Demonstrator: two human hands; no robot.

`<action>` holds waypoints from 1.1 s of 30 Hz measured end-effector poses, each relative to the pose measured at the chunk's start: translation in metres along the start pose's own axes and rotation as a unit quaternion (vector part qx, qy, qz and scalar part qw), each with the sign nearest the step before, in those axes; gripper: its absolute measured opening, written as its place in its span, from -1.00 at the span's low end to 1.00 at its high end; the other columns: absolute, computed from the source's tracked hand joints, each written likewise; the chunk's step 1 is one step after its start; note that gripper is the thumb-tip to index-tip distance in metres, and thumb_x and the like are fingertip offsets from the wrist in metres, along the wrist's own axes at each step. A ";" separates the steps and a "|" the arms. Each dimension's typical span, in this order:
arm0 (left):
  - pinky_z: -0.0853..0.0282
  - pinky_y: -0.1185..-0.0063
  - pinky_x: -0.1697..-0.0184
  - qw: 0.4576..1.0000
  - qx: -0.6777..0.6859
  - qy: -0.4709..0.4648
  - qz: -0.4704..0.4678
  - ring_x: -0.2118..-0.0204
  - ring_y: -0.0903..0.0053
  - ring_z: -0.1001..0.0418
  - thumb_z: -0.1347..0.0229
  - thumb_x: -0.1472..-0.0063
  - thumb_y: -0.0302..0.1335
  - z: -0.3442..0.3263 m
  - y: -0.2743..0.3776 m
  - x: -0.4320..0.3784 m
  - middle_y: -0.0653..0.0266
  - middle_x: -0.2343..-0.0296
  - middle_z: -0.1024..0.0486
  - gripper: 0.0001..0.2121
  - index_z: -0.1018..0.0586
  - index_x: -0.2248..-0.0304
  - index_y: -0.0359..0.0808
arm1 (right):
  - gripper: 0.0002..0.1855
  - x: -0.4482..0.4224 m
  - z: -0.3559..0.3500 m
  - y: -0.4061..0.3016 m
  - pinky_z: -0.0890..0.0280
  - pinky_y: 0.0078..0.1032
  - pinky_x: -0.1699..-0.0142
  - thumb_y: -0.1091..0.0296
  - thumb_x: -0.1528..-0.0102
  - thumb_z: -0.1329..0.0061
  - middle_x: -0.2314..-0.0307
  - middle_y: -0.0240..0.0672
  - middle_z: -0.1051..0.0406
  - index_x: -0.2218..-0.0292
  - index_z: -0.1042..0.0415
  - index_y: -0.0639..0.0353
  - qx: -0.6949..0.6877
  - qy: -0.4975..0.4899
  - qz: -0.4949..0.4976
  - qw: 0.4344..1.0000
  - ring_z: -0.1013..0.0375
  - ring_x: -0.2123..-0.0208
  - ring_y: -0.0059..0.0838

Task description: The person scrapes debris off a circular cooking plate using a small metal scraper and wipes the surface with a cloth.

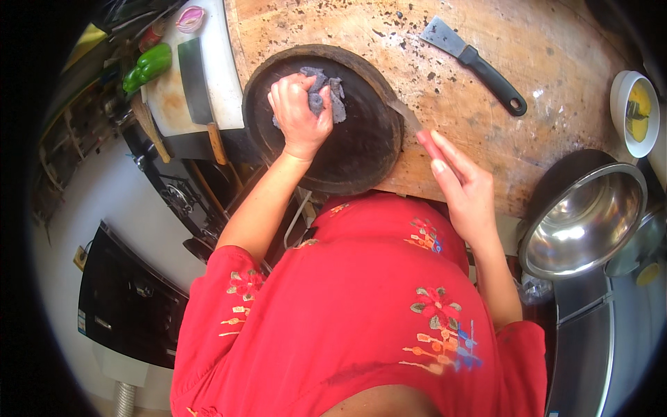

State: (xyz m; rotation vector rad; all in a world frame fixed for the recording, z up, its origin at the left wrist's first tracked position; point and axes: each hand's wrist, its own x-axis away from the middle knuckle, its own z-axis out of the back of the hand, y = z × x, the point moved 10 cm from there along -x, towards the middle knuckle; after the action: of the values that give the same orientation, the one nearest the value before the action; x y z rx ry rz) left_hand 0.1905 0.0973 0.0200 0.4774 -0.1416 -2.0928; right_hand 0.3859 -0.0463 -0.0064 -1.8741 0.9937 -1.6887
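Observation:
A round, dark, blackened pan (359, 151) with a crusted rim lies at the front edge of a wooden table. Inside it, my left hand (301, 107) is closed around a crumpled grey cloth (337, 101), which touches the pan's inner surface. My right hand (464, 182) grips the red handle of a scraper or knife (430, 143). Its metal blade meets the pan's outer rim on the right side; the exact shape of the tip is unclear. A second scraper (471, 65), with a wide metal blade and black handle, rests on the table beyond my right hand.
Dark flakes are scattered over the wooden table (333, 26). Left of the pan, a cleaver (195, 83) lies on a white cutting board (226, 83), near green peppers (148, 68) and an onion piece (190, 19). On the right are a steel bowl (583, 224) and a white bowl (620, 112) with yellow pieces.

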 end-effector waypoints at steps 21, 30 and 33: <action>-0.18 0.39 0.22 1.000 0.011 0.011 0.005 0.31 0.25 -0.35 -0.20 0.04 -0.47 -0.001 -0.004 0.001 0.16 0.38 -0.39 -0.73 -0.43 0.31 -0.26 | -0.55 -0.019 0.002 -0.014 -0.08 -0.69 0.34 0.32 -0.20 0.16 0.35 -0.47 -0.36 -0.08 -0.28 0.31 -0.056 -0.046 -0.106 0.992 -0.19 0.46 -0.73; -0.18 0.39 0.24 0.999 0.026 0.007 0.020 0.32 0.29 -0.35 -0.21 0.05 -0.46 0.000 -0.002 0.002 0.21 0.38 -0.39 -0.74 -0.42 0.34 -0.24 | -0.56 -0.025 -0.001 -0.028 0.14 -0.80 0.64 0.29 -0.21 0.18 0.68 -0.70 -0.13 -0.09 -0.29 0.23 -0.018 -0.061 -0.205 0.977 0.07 0.70 -0.86; -0.18 0.40 0.24 1.000 0.017 0.009 0.022 0.32 0.30 -0.35 -0.22 0.06 -0.46 0.002 -0.002 0.002 0.21 0.38 -0.39 -0.73 -0.43 0.34 -0.24 | -0.57 -0.011 0.005 -0.033 0.14 -0.79 0.64 0.25 -0.20 0.17 0.70 -0.71 -0.04 -0.09 -0.31 0.11 -0.002 -0.067 -0.220 0.973 0.07 0.70 -0.84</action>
State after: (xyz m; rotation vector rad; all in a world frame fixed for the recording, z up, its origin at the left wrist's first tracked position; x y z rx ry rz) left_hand 0.1872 0.0971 0.0209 0.5091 -0.1753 -2.0459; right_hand 0.3982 -0.0169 0.0090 -2.3024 0.5536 -1.7565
